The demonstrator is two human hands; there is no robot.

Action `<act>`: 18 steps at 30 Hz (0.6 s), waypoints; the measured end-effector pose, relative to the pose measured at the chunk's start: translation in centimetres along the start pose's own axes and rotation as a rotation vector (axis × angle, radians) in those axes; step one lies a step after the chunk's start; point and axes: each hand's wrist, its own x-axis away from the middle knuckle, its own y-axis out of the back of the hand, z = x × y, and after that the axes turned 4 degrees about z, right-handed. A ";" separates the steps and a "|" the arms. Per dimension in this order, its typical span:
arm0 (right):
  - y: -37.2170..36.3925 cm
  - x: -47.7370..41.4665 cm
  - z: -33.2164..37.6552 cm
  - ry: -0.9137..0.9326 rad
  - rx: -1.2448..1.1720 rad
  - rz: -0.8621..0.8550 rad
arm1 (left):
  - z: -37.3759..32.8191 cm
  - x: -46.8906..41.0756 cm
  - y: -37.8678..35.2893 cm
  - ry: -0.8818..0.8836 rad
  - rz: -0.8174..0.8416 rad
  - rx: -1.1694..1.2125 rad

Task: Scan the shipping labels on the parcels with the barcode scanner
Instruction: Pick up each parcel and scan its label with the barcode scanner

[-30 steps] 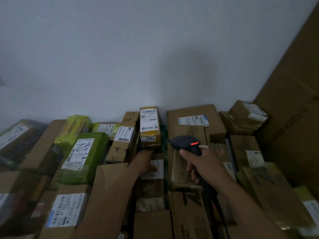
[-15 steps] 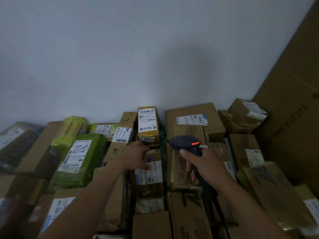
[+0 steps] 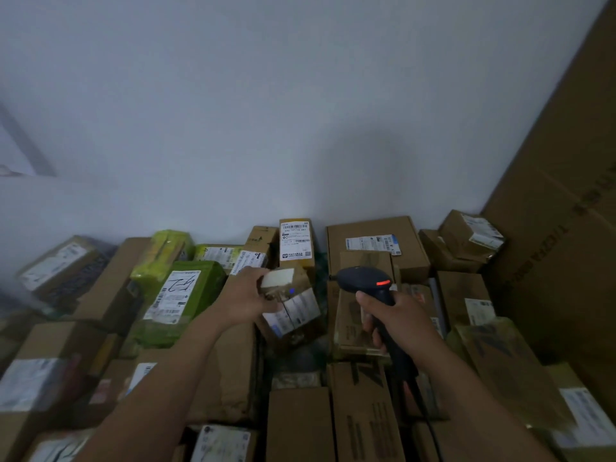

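Over the middle of the parcel pile (image 3: 363,421), left hand (image 3: 246,301) gripped a small brown parcel (image 3: 296,296), tilted, label (image 3: 293,311) up; right hand (image 3: 403,325) held barcode scanner (image 3: 363,281) just right of it, red light on.

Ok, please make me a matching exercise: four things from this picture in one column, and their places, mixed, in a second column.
1. black handheld barcode scanner
2. small brown taped cardboard parcel
3. green plastic-wrapped parcel with handwritten label
4. narrow yellowish cardboard box with white label

A. held tilted in the left hand
B. standing at the white wall
C. gripped in the right hand
D. lying left of the left hand

Pairs: 1-C, 2-A, 3-D, 4-B.
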 end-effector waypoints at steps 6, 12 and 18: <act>-0.5 4.4 1.4 0.020 -0.127 0.050 | -0.2 4.8 1.2 0.153 -0.326 0.401; -1.3 9.0 2.1 0.027 -0.030 0.120 | -0.2 8.7 -0.8 0.206 -0.441 1.043; -1.6 13.1 2.4 0.010 0.009 0.142 | -1.3 11.7 -2.2 0.165 -0.460 1.274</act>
